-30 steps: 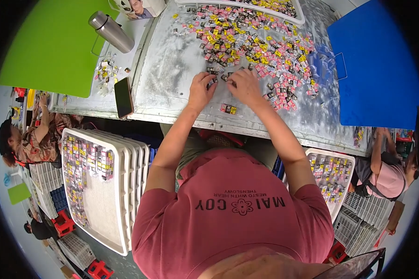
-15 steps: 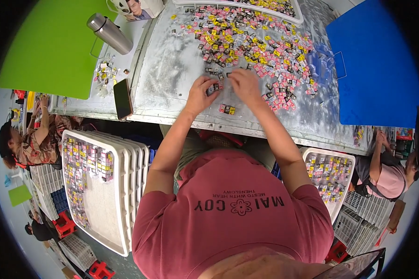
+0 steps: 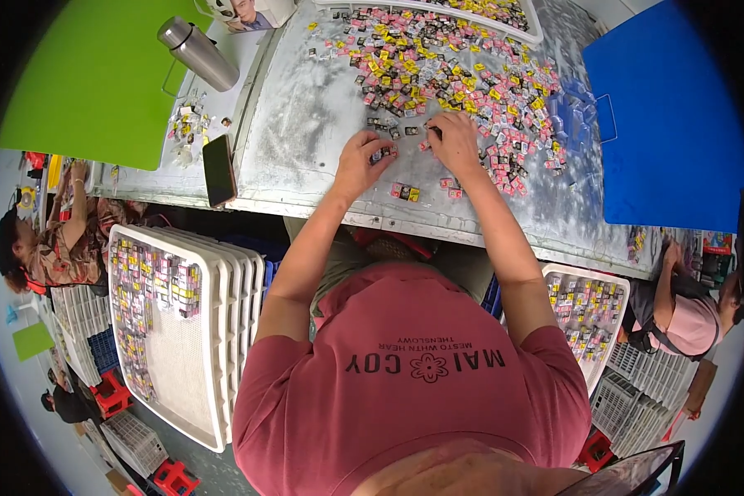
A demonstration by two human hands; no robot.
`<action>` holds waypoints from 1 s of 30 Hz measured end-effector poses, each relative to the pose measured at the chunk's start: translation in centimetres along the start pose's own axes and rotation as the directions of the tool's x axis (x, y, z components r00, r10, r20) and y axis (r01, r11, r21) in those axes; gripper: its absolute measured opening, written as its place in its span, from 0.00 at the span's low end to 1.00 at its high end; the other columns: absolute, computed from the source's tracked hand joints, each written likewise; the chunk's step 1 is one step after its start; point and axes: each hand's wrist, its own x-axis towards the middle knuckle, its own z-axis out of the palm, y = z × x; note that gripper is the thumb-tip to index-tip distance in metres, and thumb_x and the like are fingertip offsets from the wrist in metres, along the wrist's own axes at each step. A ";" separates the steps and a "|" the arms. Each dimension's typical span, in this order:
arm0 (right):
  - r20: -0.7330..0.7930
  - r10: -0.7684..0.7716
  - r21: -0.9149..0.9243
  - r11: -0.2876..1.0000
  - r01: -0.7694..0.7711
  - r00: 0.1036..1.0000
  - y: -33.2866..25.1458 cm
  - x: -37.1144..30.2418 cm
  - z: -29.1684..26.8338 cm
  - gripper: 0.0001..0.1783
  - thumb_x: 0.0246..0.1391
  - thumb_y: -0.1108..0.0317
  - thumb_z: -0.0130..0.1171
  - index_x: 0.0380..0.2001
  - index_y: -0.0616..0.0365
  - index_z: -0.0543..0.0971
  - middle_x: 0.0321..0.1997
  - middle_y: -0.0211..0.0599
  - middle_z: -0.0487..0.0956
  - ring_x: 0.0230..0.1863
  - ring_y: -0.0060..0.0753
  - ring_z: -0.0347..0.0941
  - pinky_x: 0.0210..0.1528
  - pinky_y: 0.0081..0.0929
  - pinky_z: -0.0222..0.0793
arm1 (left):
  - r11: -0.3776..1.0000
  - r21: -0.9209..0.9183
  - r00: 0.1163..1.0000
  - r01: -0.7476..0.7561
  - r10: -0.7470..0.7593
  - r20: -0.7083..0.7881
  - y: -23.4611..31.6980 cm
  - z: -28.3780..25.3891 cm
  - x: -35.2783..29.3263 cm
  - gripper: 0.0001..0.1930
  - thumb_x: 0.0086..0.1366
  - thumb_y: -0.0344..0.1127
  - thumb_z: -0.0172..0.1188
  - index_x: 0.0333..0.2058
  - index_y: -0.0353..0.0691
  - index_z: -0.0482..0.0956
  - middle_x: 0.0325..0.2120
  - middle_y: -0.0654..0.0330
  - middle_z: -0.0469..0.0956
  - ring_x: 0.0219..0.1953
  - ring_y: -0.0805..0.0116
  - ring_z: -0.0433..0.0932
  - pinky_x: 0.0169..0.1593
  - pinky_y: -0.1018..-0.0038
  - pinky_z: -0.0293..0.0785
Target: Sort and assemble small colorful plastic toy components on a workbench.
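My left hand (image 3: 362,165) is closed around a short row of small printed blocks (image 3: 382,154), dark and pink, partly hidden by the fingers. To its right, my right hand (image 3: 456,145) pinches a small dark block (image 3: 434,131) at the fingertips. A loose black block (image 3: 412,131) lies between the two hands, with a few more dark ones just beyond. Nearer the table edge rest a pink-and-yellow group of blocks (image 3: 405,192) and some pink blocks (image 3: 450,187). A wide spread of pink, yellow, black and white blocks (image 3: 438,70) covers the table beyond my hands.
At the far side stands a white tray (image 3: 541,37) of blocks. Clear plastic cases (image 3: 572,116) lie right, by a blue board (image 3: 670,124). A phone (image 3: 218,171) and steel bottle (image 3: 198,54) are left. Stacked white trays (image 3: 215,347) stand below; co-workers sit at both sides.
My right hand has moved right, away from the left, and pink blocks now show beside its wrist. A black block lies where its fingertips were. My left hand has stayed nearly in place.
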 end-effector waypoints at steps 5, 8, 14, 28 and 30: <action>-0.065 0.003 0.056 0.998 0.001 0.998 -0.6 -0.6 -0.8 0.07 0.48 0.65 0.69 0.32 0.50 0.86 0.41 0.30 0.82 0.51 0.43 0.74 0.58 0.44 0.62 | 0.999 0.037 0.999 -0.033 0.034 -0.026 -0.2 0.1 -0.1 0.11 0.57 0.35 0.73 0.39 0.44 0.88 0.39 0.57 0.79 0.43 0.55 0.79 0.45 0.64 0.78; -0.016 -0.021 0.002 1.000 0.021 1.000 -2.0 -1.7 -1.6 0.07 0.48 0.63 0.70 0.32 0.50 0.86 0.38 0.29 0.81 0.50 0.41 0.74 0.58 0.42 0.61 | 0.999 0.032 1.000 -0.005 0.005 0.007 -0.4 0.1 -0.1 0.13 0.55 0.35 0.74 0.40 0.44 0.88 0.41 0.55 0.79 0.47 0.53 0.79 0.50 0.64 0.76; 0.073 -0.101 0.019 0.995 0.100 0.992 -3.0 -2.4 -0.4 0.07 0.49 0.63 0.69 0.33 0.48 0.86 0.36 0.25 0.81 0.47 0.36 0.74 0.56 0.40 0.62 | 0.998 0.045 0.999 -0.033 0.034 -0.026 -0.2 0.3 -0.1 0.11 0.57 0.35 0.74 0.39 0.44 0.88 0.40 0.56 0.80 0.44 0.53 0.79 0.48 0.62 0.77; -0.081 0.130 0.200 0.973 -0.112 0.988 1.4 -0.5 -2.9 0.08 0.53 0.72 0.64 0.36 0.58 0.86 0.39 0.42 0.85 0.44 0.50 0.80 0.49 0.44 0.73 | 1.000 0.005 1.000 -0.012 0.012 0.009 -0.7 -0.1 -0.2 0.14 0.56 0.35 0.74 0.42 0.44 0.87 0.41 0.56 0.79 0.45 0.55 0.79 0.46 0.65 0.77; -0.065 0.084 0.065 0.995 -0.080 0.994 1.6 1.3 -3.0 0.08 0.53 0.72 0.65 0.37 0.59 0.86 0.38 0.42 0.85 0.42 0.47 0.81 0.47 0.41 0.75 | 1.000 0.004 1.000 -0.010 0.010 0.010 -0.6 0.0 -0.3 0.14 0.57 0.35 0.74 0.42 0.44 0.87 0.41 0.56 0.79 0.44 0.55 0.79 0.46 0.65 0.77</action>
